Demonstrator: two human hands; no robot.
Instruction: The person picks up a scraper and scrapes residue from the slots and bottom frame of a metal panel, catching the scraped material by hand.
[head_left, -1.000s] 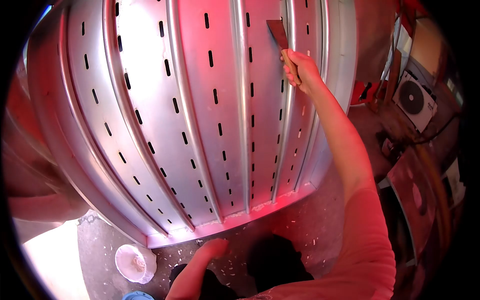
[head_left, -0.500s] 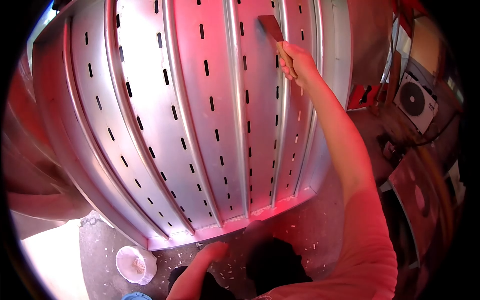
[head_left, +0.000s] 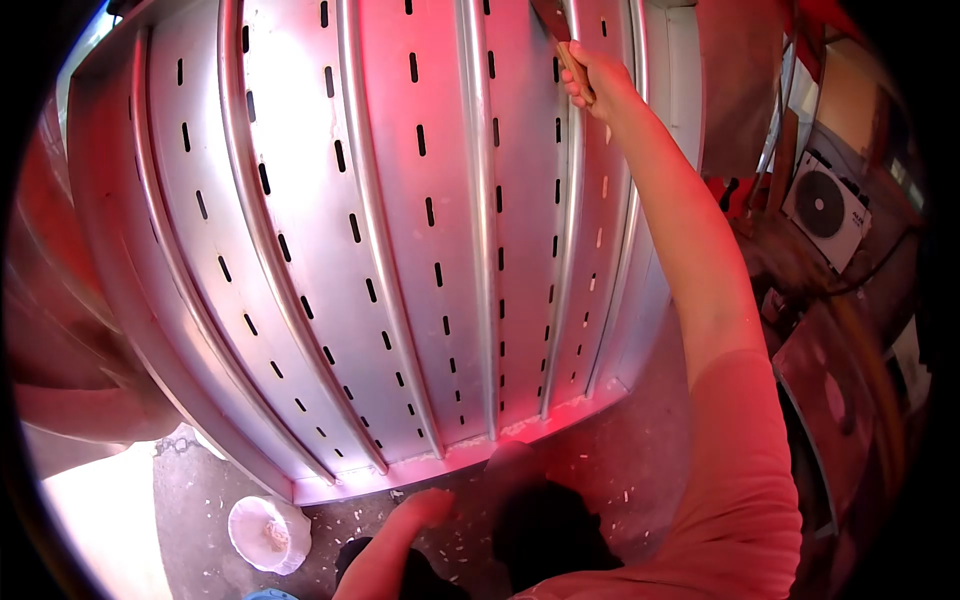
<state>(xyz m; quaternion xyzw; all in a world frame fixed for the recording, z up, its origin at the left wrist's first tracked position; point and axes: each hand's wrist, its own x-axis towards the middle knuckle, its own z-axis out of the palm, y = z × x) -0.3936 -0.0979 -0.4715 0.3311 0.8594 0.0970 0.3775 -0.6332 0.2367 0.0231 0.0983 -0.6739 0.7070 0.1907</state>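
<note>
In the head view, my right hand (head_left: 597,78) is closed around the wooden handle of a scraper (head_left: 574,70). Its dark flat blade (head_left: 551,17) points away from me and runs to the top edge of the view, over the slotted metal panel (head_left: 395,240). Whether the blade touches the panel I cannot tell. Raised round ribs run lengthwise along the panel, with rows of dark slots between them. My left hand (head_left: 430,507) is low, close to the panel's near edge, and its fingers are too dim to make out.
A white-lined bucket (head_left: 268,535) stands on the floor (head_left: 205,500) at the lower left, with part of a blue object (head_left: 270,594) beside it. Small pale scraps litter the floor. To the right are a fan unit (head_left: 828,208) and a leaning sheet (head_left: 825,410).
My right hand and the scraper have moved a little farther away, and part of the blade has left the top of the view. My left hand stays low.
</note>
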